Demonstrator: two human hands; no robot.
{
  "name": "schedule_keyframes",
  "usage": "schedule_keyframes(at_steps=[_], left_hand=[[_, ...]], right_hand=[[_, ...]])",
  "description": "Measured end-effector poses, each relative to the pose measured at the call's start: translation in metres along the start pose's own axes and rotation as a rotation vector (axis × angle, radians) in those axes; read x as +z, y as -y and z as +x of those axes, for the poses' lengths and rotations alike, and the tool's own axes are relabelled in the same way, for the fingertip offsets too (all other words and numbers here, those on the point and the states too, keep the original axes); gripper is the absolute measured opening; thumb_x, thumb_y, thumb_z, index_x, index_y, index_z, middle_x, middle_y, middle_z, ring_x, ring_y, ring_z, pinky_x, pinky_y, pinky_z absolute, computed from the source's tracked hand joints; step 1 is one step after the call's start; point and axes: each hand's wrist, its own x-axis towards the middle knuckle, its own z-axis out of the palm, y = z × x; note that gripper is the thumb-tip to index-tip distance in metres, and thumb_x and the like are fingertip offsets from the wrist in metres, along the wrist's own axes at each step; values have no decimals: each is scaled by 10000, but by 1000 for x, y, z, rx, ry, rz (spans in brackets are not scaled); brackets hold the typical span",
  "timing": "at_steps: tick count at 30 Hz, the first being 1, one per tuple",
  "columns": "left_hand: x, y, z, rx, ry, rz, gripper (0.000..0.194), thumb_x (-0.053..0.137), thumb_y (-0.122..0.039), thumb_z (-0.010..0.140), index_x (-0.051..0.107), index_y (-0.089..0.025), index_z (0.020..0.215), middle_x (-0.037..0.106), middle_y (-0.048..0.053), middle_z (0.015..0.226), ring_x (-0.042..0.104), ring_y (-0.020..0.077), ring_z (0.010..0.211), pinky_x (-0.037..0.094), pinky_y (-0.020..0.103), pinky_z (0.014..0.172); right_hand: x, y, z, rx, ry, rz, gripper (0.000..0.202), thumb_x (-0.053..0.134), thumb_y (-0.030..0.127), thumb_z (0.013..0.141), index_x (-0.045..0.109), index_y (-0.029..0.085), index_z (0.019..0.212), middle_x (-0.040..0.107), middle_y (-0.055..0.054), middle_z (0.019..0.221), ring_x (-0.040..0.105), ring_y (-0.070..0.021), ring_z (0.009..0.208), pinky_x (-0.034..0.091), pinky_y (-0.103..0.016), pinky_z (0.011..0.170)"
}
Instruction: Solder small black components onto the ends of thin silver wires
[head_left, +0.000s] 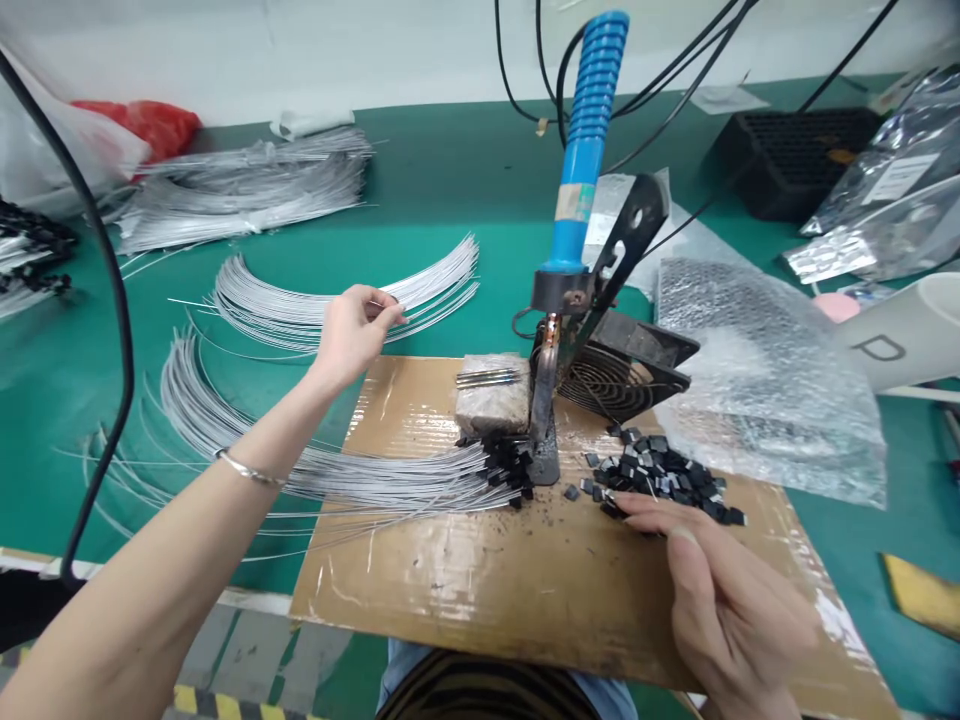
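Note:
My left hand (355, 330) is at the upper bundle of thin grey wires (277, 312), thumb and fingers pinched at its right part; what they hold is too small to make out. My right hand (716, 580) reaches to the near edge of a pile of small black pieces (667, 468), fingertips touching them, thumb apart from the fingers. Between the hands stands a soldering iron with a blue handle (589, 140), tip down. Left of it, a second wire bundle (360, 475) ends in black pieces (510, 465) on the cardboard (450, 580).
Beside the iron are a grey block (493, 395) and a small black fan (611, 380). Bubble wrap (757, 370) and a white cup (911, 330) lie to the right. More wires (247, 190) sit at the back left; a black cable (120, 300) hangs at the left.

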Motion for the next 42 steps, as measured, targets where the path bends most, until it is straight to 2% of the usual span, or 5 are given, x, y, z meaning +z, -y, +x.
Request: schedule_keyframes(at_steps=[9, 13, 17, 26, 42], left_hand=[[-59, -40, -70, 53, 103, -108, 198, 769, -389, 846, 755, -210, 766, 743, 44, 686, 613, 158, 587, 458, 306, 587], [-73, -51, -105, 71, 466, -150, 225, 790, -404, 824, 769, -228, 683, 666, 16, 557, 546, 136, 505, 392, 257, 473], [-59, -55, -131, 101, 684, -297, 221, 736, -336, 877, 759, -261, 671, 650, 4, 557, 535, 130, 500, 407, 233, 455], [-29, -57, -162, 112, 652, -370, 199, 706, -288, 931, 739, -286, 734, 675, -10, 627, 596, 137, 565, 470, 217, 505], [-39, -48, -156, -34, 836, -478, 295, 645, -353, 991, 637, -243, 717, 594, 24, 588, 656, 252, 1146, 511, 234, 700]], right_hand=[[-3, 3, -6, 73, -78, 18, 237, 554, 118, 1018, 763, 214, 963, 803, -45, 931, 768, -214, 866, 573, -363, 850], [1, 21, -5, 238, -172, 123, 295, 558, 182, 1041, 764, 217, 833, 660, -17, 681, 654, -190, 655, 483, -339, 622], [17, 48, 0, 368, -86, 433, 271, 607, 216, 1024, 748, 210, 793, 580, 10, 565, 547, -156, 521, 401, -294, 484], [52, 80, 13, 789, 202, 797, 225, 782, 351, 896, 702, 198, 751, 585, 20, 696, 509, -104, 558, 340, -217, 443], [43, 69, 15, 695, 254, 840, 255, 758, 299, 956, 658, 200, 743, 535, 36, 702, 509, -103, 645, 354, -234, 558]])
